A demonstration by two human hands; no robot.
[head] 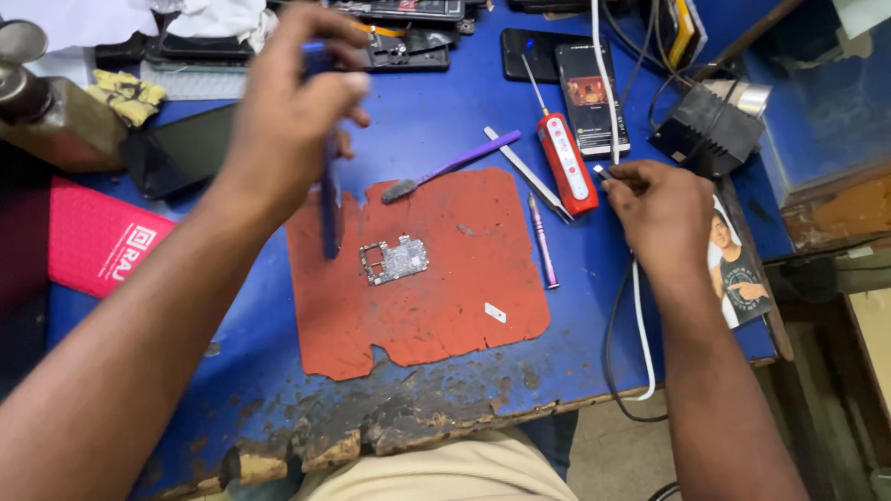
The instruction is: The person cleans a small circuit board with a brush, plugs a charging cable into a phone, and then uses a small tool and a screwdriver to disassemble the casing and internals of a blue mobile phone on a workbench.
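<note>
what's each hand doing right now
Left hand: closed on a blue phone, held edge-up.
Right hand: pinching a white cable end.

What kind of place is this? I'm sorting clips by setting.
Likely a phone repair bench: a small bare circuit board on a red work mat, a red-and-white electric screwdriver, and dismantled phones.

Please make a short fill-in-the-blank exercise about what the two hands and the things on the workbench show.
1. The circuit board lies on a ____ mat.
2. The left hand holds a blue ____ upright.
3. The fingers of the right hand pinch the end of a ____ cable.
4. The purple brush lies ____ of the red tool.

Missing words: red; phone; white; left
</note>
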